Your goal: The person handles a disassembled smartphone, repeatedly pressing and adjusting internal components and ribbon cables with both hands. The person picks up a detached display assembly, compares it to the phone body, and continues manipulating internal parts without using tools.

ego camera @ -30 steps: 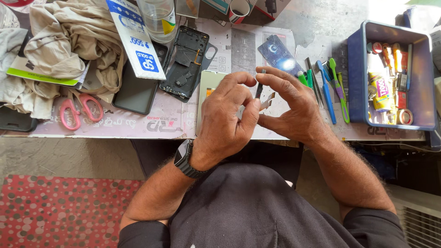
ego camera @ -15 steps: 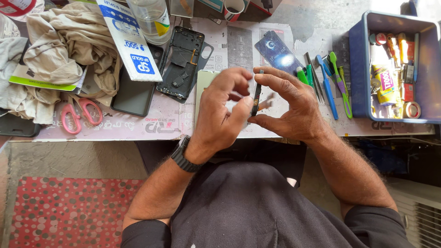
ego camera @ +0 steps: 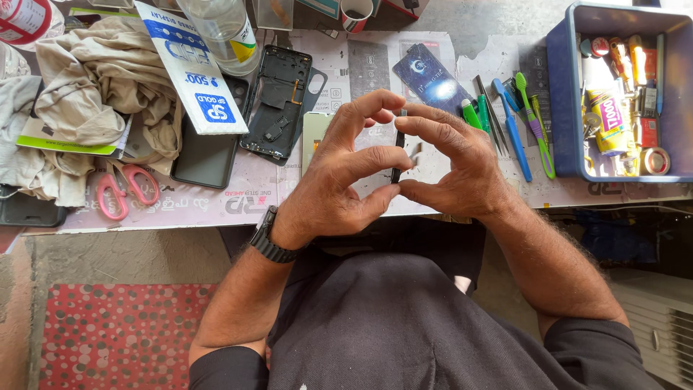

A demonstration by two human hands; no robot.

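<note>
Above the worktop's near edge, the left hand and right hand pinch a thin dark phone part edge-on between their fingers, thumbs below and forefingers on top. Judging by the scene, the phone is already apart: one black inner frame lies opened beside one dark back cover, and reassembly looks unfinished. One pair of pink scissors, one clear bottle, one blue tray of supplies, and two green-handled tools lie about.
</note>
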